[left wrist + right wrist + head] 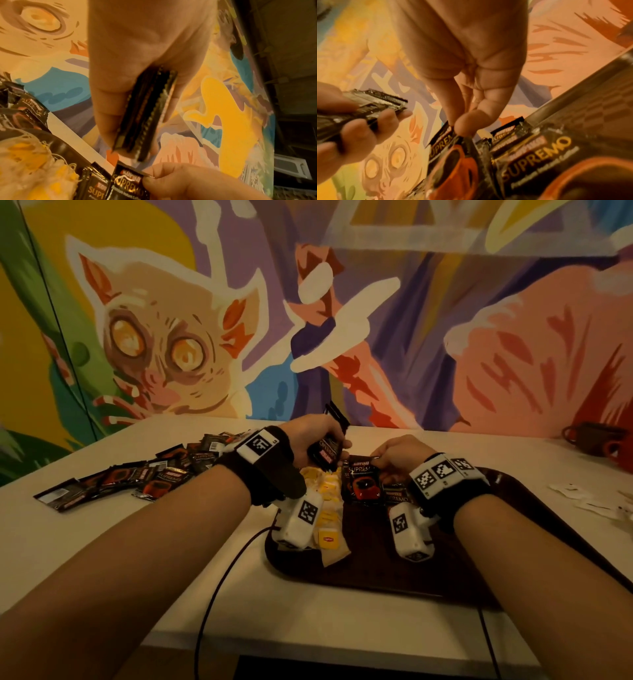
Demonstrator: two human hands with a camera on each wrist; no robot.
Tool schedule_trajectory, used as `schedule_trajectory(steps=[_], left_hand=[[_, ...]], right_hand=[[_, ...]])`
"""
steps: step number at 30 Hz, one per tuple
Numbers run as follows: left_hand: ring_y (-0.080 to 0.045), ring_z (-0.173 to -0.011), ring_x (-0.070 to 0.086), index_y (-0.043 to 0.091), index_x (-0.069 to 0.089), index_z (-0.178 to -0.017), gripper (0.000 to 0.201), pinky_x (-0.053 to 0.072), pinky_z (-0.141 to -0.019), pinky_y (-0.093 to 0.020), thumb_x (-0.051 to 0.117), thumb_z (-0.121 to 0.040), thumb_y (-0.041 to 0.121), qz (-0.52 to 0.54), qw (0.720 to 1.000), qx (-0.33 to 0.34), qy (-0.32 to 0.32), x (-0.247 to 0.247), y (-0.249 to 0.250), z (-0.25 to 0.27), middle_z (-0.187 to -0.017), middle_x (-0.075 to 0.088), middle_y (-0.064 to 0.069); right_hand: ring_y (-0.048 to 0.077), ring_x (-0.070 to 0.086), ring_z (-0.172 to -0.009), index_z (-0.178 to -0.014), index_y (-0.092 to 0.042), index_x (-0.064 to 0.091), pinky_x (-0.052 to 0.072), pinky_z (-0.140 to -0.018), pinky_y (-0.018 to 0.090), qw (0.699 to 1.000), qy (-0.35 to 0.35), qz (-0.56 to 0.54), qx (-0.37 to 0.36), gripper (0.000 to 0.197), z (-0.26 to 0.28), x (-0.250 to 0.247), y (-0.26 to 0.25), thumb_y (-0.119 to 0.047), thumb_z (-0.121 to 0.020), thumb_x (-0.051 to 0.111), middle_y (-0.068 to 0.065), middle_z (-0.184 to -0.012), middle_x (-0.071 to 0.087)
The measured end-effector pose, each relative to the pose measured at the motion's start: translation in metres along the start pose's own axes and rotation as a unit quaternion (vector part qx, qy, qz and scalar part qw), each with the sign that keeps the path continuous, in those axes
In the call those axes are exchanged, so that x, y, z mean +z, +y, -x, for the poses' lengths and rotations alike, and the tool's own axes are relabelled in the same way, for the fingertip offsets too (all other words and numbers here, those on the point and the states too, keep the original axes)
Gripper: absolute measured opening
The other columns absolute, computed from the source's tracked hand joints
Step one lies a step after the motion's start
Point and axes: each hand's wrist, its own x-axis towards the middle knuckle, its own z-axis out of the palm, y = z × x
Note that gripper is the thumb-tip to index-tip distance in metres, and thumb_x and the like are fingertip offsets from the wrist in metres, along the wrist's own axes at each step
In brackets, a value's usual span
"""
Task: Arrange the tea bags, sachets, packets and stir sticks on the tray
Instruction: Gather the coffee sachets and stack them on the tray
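My left hand grips a small stack of black coffee sachets edge-on above the far side of the dark brown tray; the same stack fills the left wrist view. My right hand pinches the top edge of one black-and-red coffee sachet lying on the tray, seen close as the pinched sachet. More coffee sachets lie beside it. Yellow-tagged tea bags are heaped on the tray's left part.
A spread of several loose black sachets lies on the white table to the left of the tray. White paper packets lie at the right edge. Red-brown mugs stand at the far right by the mural wall.
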Motion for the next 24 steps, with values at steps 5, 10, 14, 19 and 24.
schedule_trajectory(steps=[5, 10, 14, 19, 24], left_hand=[[-0.022, -0.076, 0.059, -0.001, 0.048, -0.098, 0.013, 0.049, -0.071, -0.032, 0.036, -0.097, 0.004, -0.076, 0.992, -0.076, -0.062, 0.005, -0.005, -0.003, -0.090, 0.062, -0.014], [-0.020, -0.077, 0.058, -0.005, 0.054, -0.100, 0.022, 0.048, -0.074, -0.030, 0.038, -0.097, 0.009, -0.157, 0.975, -0.138, -0.069, 0.007, -0.013, -0.012, -0.088, 0.060, -0.013], [-0.020, -0.077, 0.058, -0.004, 0.053, -0.094, 0.020, 0.047, -0.074, -0.031, 0.038, -0.097, 0.009, -0.152, 0.975, -0.145, -0.069, 0.007, -0.013, -0.012, -0.088, 0.061, -0.012], [-0.020, -0.078, 0.061, 0.000, 0.051, -0.101, 0.013, 0.052, -0.070, -0.031, 0.042, -0.096, 0.007, -0.090, 0.987, -0.111, -0.075, 0.001, -0.012, -0.010, -0.093, 0.061, -0.011], [-0.018, -0.079, 0.067, 0.002, 0.057, -0.103, 0.015, 0.057, -0.072, -0.030, 0.045, -0.094, -0.001, 0.079, 0.993, 0.011, -0.092, 0.002, -0.014, -0.018, -0.091, 0.069, -0.010]], right_hand=[[0.017, 0.057, -0.066, -0.072, -0.013, 0.055, 0.054, -0.070, 0.031, 1.000, 0.005, -0.022, 0.010, 0.020, -0.013, 0.009, 0.003, 0.002, -0.085, 0.059, 0.007, -0.075, 0.057], [0.022, 0.060, -0.074, -0.073, -0.010, 0.055, 0.055, -0.075, 0.034, 0.999, 0.003, 0.016, 0.040, 0.015, -0.021, 0.010, 0.004, 0.000, -0.083, 0.060, 0.010, -0.080, 0.059], [0.020, 0.060, -0.069, -0.074, -0.007, 0.055, 0.055, -0.067, 0.031, 0.998, 0.010, 0.030, 0.057, 0.015, -0.015, 0.007, -0.002, 0.000, -0.086, 0.058, 0.010, -0.076, 0.058], [0.017, 0.054, -0.063, -0.111, 0.000, 0.059, 0.047, -0.058, 0.027, 0.992, 0.025, -0.114, 0.051, 0.021, 0.004, -0.003, -0.003, 0.000, -0.091, 0.053, 0.010, -0.076, 0.056], [0.014, 0.047, -0.057, -0.117, -0.001, 0.056, 0.039, -0.051, 0.023, 0.965, -0.006, -0.260, 0.016, 0.026, 0.021, -0.003, 0.004, -0.014, -0.094, 0.052, 0.004, -0.071, 0.052]])
